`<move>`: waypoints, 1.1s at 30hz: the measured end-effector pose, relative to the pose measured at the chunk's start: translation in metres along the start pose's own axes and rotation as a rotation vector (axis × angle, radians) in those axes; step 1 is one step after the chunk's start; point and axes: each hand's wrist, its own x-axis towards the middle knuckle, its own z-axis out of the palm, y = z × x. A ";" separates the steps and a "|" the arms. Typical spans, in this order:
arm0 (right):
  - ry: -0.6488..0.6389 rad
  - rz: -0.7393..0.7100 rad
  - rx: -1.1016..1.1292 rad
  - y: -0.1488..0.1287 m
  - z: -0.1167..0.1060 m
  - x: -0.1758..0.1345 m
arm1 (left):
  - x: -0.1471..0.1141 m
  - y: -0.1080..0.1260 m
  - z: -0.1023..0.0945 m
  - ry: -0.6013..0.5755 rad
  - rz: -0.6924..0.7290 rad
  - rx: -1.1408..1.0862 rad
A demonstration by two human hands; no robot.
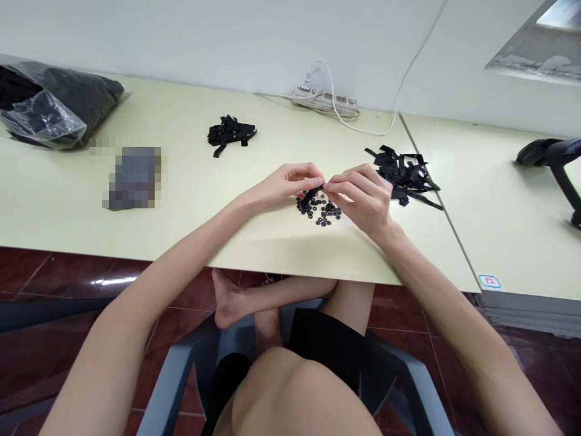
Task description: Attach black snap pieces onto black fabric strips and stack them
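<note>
A short black fabric strip [311, 195] hangs from the pinched fingers of my left hand [297, 180]. My right hand [363, 197] meets it at the strip's upper end, thumb and fingertips pressed together there. Whether a small part is also between the fingertips, I cannot make out. Just below both hands, many small dark round pieces with holes [324, 217] lie scattered on the pale table. Beside my right hand is a loose pile of black strips [403, 172]. A smaller heap of black strips [230, 132] sits farther back on the left.
The pale table [190, 224] runs along a white wall. At the back stands a power strip [325, 102] with a white cord. A clear plastic bag [59, 109] of black material lies far left, near a blurred-out object [135, 177]. A black curved object [556, 157] is at right.
</note>
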 end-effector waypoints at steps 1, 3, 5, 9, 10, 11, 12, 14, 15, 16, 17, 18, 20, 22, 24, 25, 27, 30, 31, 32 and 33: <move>-0.003 0.013 -0.003 0.000 0.000 0.000 | 0.000 0.001 0.000 -0.002 0.003 -0.005; -0.021 0.045 -0.009 0.002 0.001 -0.001 | 0.000 0.002 -0.001 -0.002 0.008 -0.010; -0.027 0.047 -0.008 0.003 0.001 -0.001 | -0.001 0.005 -0.001 -0.007 -0.003 -0.011; -0.008 0.002 0.003 0.004 0.000 -0.002 | -0.003 0.008 -0.001 -0.023 -0.077 -0.020; -0.012 -0.002 0.003 0.003 0.000 -0.002 | -0.003 0.009 -0.001 -0.025 -0.094 -0.024; -0.022 0.001 0.000 0.003 0.000 -0.002 | -0.003 0.009 -0.001 -0.026 -0.107 -0.028; -0.037 0.009 -0.005 0.003 0.000 -0.003 | -0.003 0.009 -0.002 -0.028 -0.115 -0.032; -0.063 0.028 -0.019 0.003 0.000 -0.003 | -0.003 0.009 -0.002 -0.030 -0.124 -0.041; -0.066 0.033 -0.026 0.004 0.000 -0.003 | -0.003 0.009 -0.002 -0.031 -0.126 -0.046; -0.058 0.030 -0.031 0.004 0.001 -0.004 | -0.003 0.008 -0.002 -0.030 -0.126 -0.050; -0.045 0.023 -0.035 0.004 0.001 -0.004 | -0.002 0.008 -0.002 -0.028 -0.127 -0.055; -0.031 0.014 -0.040 0.005 0.001 -0.004 | -0.002 0.007 -0.002 -0.026 -0.129 -0.058; -0.011 -0.001 -0.054 0.006 0.002 -0.005 | -0.002 0.006 -0.002 -0.015 -0.127 -0.061; 0.001 -0.012 -0.069 0.006 0.003 -0.005 | -0.002 0.005 -0.002 0.003 -0.119 -0.057; -0.002 -0.008 -0.079 0.007 0.004 -0.006 | -0.001 0.004 -0.002 0.018 -0.108 -0.051; -0.013 0.002 -0.083 0.008 0.004 -0.006 | -0.001 0.004 -0.003 0.021 -0.106 -0.049; -0.046 0.031 -0.090 0.008 0.005 -0.007 | -0.001 0.003 -0.003 0.023 -0.107 -0.045; -0.068 0.047 -0.088 0.009 0.005 -0.007 | -0.001 0.004 -0.003 0.029 -0.121 -0.029; -0.067 0.045 -0.084 0.009 0.005 -0.007 | -0.001 0.004 -0.004 0.028 -0.124 -0.023; -0.062 0.041 -0.077 0.009 0.005 -0.006 | -0.001 0.004 -0.004 0.025 -0.125 -0.018; -0.053 0.034 -0.069 0.009 0.004 -0.006 | -0.001 0.005 -0.004 0.019 -0.123 -0.016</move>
